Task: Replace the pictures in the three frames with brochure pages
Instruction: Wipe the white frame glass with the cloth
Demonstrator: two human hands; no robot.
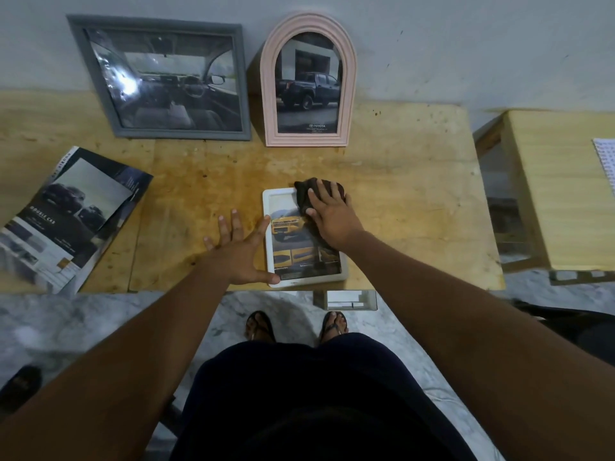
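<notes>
At the far left of the surface (399,194) we see the brochure (66,217) lying open and a little crumpled, well apart from the work. Behind it, leaning on the wall, stands the grey frame (179,134) with a car-interior page in it. Moving right, our left hand (236,251) lies flat on the surface with fingers spread, its grip open and holding nothing. Its thumb and forefinger brace the left edge of the white frame (309,280). This frame lies face up near the front edge of the surface and shows a yellow-car page. Above it the pink arched frame (307,139) leans on the wall with a pickup page inside. Our right hand (327,217) presses a dark cloth (312,194) onto the white frame's upper right corner, fingers nearly straight, so its grip is open too. We judge that all three frames are filled and that we are at the last step, wiping the glass. The next move calls for a steady hold while the cloth sweeps toward the lower end. Then we should stand the frame beside the other two.
</notes>
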